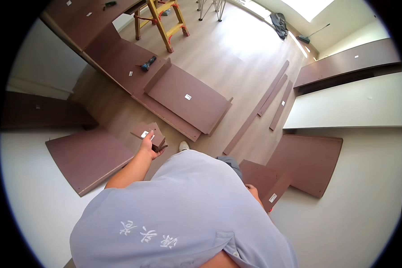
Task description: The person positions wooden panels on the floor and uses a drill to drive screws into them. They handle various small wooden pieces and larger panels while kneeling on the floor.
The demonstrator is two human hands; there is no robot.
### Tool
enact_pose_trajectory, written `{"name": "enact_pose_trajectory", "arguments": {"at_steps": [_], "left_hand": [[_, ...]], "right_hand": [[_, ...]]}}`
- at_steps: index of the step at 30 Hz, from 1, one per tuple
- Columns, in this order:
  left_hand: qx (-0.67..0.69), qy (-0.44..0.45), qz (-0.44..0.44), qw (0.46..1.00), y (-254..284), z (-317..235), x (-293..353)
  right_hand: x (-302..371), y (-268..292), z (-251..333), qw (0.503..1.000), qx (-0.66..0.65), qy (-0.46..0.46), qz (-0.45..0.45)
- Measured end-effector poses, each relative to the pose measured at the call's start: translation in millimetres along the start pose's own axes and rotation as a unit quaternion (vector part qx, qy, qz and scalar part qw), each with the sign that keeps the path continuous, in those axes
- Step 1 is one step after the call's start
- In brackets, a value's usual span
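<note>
My left hand is closed round a small stack of short brown boards, with white labels on the top one. It holds them out in front of me, above the floor. Low on the other side, my right hand grips a brown board that has a white label near one end. Its fingertips are partly hidden behind the board and my shirt. Another brown panel lies against that board, and whether the hand holds this one too I cannot tell.
A brown cabinet assembly lies ahead, with a cordless drill on its left part. Beyond stands a yellow stepladder. Long brown strips rest on the floor. Loose panels lie left and right, near a white panel.
</note>
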State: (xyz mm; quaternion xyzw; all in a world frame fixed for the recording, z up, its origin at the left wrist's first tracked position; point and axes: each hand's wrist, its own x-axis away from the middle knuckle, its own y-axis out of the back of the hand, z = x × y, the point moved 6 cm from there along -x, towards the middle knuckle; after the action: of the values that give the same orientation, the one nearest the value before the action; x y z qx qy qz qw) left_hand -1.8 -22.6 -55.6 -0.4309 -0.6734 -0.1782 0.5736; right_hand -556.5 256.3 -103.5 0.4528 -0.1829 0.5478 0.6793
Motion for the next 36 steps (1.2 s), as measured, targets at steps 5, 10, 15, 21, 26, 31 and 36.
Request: {"name": "enact_pose_trajectory", "arguments": {"at_steps": [5, 10, 15, 21, 26, 31, 36], "left_hand": [[-0.023, -0.054, -0.021, 0.998, -83.1, -48.1, -33.1], [0.035, -0.079, -0.036, 0.996, -222.1, -58.9, -72.6], [0.034, -0.127, -0.1, 0.986, -298.9, -85.8, -106.3], [0.023, -0.132, -0.137, 0.981, -349.6, -95.2, -143.1], [0.011, -0.13, -0.153, 0.98, -389.7, -88.0, -165.0], [0.05, -0.07, -0.191, 0.978, -407.2, -41.8, -193.9], [0.068, -0.025, -0.244, 0.967, -398.0, -43.8, -243.2]], "right_hand": [[-14.4, 56.4, -44.9, 0.992, -0.044, -0.116, 0.017], [-124.5, 118.8, 34.4, 0.995, -0.012, -0.093, 0.038], [-279.7, 214.4, 168.0, 0.996, -0.08, -0.033, 0.034], [-381.6, 378.1, 313.8, 0.977, -0.197, 0.05, -0.061], [-451.5, 454.4, 344.5, 0.976, -0.186, 0.034, -0.109], [-493.6, 448.8, 382.0, 0.986, -0.163, 0.017, -0.025], [-502.9, 382.1, 513.0, 0.987, 0.104, 0.116, 0.041]]}}
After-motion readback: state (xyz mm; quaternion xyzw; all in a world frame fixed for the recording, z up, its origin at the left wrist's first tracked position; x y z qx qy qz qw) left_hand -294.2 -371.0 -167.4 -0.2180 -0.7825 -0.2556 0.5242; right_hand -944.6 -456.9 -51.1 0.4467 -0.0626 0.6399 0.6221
